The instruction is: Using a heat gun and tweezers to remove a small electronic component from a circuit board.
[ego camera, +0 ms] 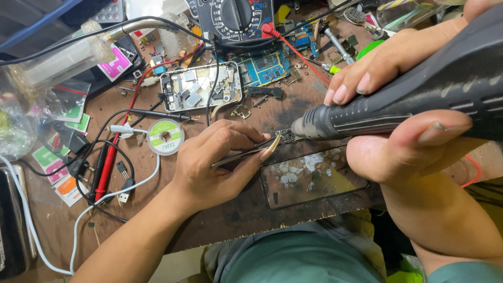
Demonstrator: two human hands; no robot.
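The left hand pinches tweezers, tips touching a small chip on the bench. The right hand grips a hot-air tool, nozzle just right of the chip.

Your left hand pinched a pair of tweezers, their tips touching a small circuit board on the worn wooden desk. Your right hand gripped a black hot-air handpiece, its nozzle right against that board. Just below lay a dark glass phone panel. Farther up the desk sat an opened phone frame, a blue circuit board, a multimeter and a solder wick spool.
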